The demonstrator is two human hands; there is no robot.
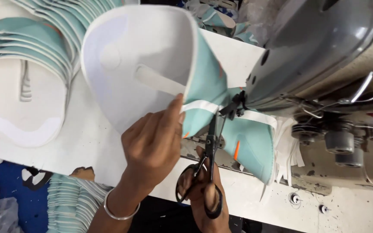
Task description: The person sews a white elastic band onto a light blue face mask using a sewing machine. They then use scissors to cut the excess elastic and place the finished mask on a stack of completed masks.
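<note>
Left hand: holding the shoe piece by its edge, thumb and fingers pinching together on the white lining side and keeping it raised off the bench.
Right hand: working the scissors, fingers closed through the black loops; blades standing slightly apart, tips reaching the white tape.
Shoe piece: curving upward, white inside, teal outside with small orange marks; its lower end lying beside the sewing machine.
White tape: running from the shoe piece to under the machine head, pulled fairly straight.
Stacks: more teal and white pieces lying fanned at upper left; another pile sitting at lower left.
Handling note: in my judgement, a clean cut is depending on keeping the tape taut, keeping the tips close to the seam, and keeping the teal cloth clear of the blades.
</note>
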